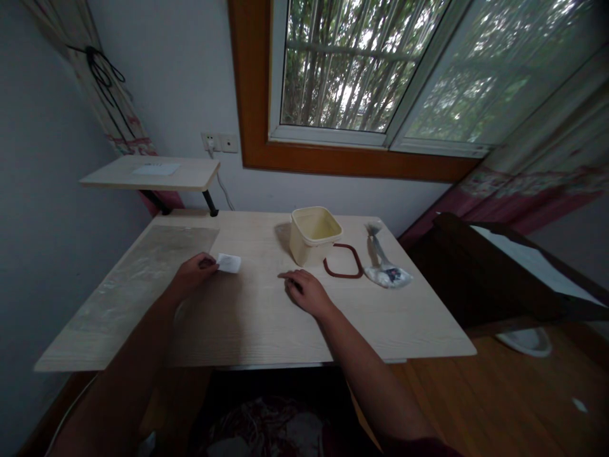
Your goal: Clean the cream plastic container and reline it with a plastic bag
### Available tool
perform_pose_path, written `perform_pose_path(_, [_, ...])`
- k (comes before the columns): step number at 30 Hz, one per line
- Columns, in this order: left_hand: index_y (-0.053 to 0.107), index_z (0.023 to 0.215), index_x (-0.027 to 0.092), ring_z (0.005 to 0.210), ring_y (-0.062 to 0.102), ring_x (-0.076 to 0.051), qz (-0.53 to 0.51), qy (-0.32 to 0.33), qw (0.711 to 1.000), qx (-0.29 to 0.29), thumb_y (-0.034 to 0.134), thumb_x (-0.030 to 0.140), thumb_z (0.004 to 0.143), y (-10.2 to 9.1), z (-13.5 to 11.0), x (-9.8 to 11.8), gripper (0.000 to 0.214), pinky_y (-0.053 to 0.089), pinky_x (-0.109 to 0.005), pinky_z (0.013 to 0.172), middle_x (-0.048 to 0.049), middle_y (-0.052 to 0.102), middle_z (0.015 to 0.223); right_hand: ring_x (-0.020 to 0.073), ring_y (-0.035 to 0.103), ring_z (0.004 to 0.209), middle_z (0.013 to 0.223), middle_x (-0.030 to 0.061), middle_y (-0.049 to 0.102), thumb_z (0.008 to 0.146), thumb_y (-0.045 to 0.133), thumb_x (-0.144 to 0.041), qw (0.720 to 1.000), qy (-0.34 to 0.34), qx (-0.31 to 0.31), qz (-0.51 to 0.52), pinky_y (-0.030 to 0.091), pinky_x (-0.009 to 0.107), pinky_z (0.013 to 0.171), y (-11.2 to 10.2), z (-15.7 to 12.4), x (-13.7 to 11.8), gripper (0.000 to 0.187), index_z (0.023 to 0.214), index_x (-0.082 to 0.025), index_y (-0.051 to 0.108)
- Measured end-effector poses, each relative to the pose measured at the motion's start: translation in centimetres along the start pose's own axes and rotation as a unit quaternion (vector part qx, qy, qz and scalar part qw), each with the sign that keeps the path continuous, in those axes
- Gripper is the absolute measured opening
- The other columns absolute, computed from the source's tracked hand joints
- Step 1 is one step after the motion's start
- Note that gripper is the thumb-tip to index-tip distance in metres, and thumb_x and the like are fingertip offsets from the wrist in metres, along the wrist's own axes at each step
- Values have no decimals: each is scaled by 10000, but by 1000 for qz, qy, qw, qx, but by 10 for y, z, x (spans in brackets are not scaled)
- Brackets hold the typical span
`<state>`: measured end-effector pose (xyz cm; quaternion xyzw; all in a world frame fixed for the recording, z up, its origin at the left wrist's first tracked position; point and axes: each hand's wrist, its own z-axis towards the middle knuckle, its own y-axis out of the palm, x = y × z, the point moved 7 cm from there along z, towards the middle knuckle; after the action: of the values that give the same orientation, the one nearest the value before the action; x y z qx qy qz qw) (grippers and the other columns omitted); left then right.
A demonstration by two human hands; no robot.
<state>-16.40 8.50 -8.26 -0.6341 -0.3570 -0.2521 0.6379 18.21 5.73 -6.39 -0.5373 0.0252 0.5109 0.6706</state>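
Observation:
My left hand (194,271) rests on the light wooden table (266,317), fingers pinched on a small white paper piece (229,263) that lies flat. My right hand (307,291) lies on the table to the right, fingers loosely curled with the index finger pointing left; nothing shows in it. Just beyond my right hand stands a pale yellow plastic tub (314,233), upright and open. Beside the tub a dark red loop (343,261) lies flat.
A knotted clear plastic bag (386,266) with something dark inside lies right of the loop. A translucent sheet (147,273) covers the table's left part. A small raised shelf (152,174) stands at the back left. A dark wooden piece of furniture (499,273) stands to the right.

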Motion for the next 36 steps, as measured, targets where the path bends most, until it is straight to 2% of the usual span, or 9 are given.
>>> perform_pose_path(3, [607, 937, 197, 863, 689, -219, -91, 44, 995, -25, 731, 510, 697, 35, -2, 18, 413, 518, -321, 796, -44, 722, 893, 211, 648, 985, 1060, 76, 721, 971, 523, -221, 1000, 12, 3, 13, 498, 367, 914, -2, 0, 0, 300, 1231, -237, 672])
perform_pose_path(9, [598, 1069, 213, 812, 689, -199, -166, 117, 975, -93, 737, 410, 744, 91, -12, 60, 405, 524, -334, 774, -34, 711, 881, 214, 650, 1010, 1059, 73, 723, 990, 556, -340, 999, 33, 23, 36, 496, 361, 921, -7, 1, 2, 270, 1209, -260, 692])
perform_pose_path(13, [588, 1075, 193, 796, 683, -183, -222, 124, 959, -121, 746, 362, 749, 117, -15, 82, 400, 526, -327, 767, -27, 694, 845, 213, 643, 1008, 1046, 78, 713, 982, 576, -364, 997, 43, 41, 48, 494, 360, 924, -9, 2, 5, 280, 1209, -245, 689])
perform_pose_path(17, [585, 1070, 184, 822, 692, -186, -272, 118, 944, -146, 769, 374, 731, 136, -15, 92, 430, 539, -342, 809, -26, 686, 841, 217, 648, 1002, 1052, 82, 716, 957, 617, -362, 996, 51, 50, 60, 497, 360, 915, -9, 2, 11, 286, 1200, -231, 691])
perform_pose_path(20, [584, 1062, 191, 845, 701, -199, -306, 100, 933, -161, 781, 406, 719, 143, -18, 91, 450, 555, -354, 810, -35, 695, 868, 215, 664, 923, 1002, 80, 730, 940, 634, -365, 994, 64, 43, 72, 515, 356, 855, -5, 1, 18, 258, 1141, -229, 719])
perform_pose_path(23, [600, 1042, 194, 866, 702, -207, -324, 84, 929, -158, 784, 417, 723, 142, -21, 88, 430, 566, -361, 804, -42, 702, 895, 205, 668, 860, 943, 72, 735, 932, 634, -357, 993, 60, 23, 100, 521, 350, 824, -1, 0, 22, 212, 1045, -223, 753])
perform_pose_path(27, [634, 977, 187, 863, 700, -208, -322, 79, 929, -165, 794, 425, 715, 141, -23, 85, 388, 574, -368, 796, -53, 716, 914, 194, 669, 830, 925, 59, 732, 913, 655, -377, 987, 72, -9, 147, 529, 338, 809, 3, -1, 26, 216, 1015, -224, 768])
perform_pose_path(36, [610, 872, 190, 770, 693, -193, -324, 63, 931, -153, 833, 458, 646, 141, -19, 83, 415, 580, -363, 740, -39, 720, 844, 207, 685, 876, 956, 60, 741, 897, 666, -408, 971, 103, 3, 217, 527, 353, 845, 1, -1, 32, 233, 982, -215, 765])
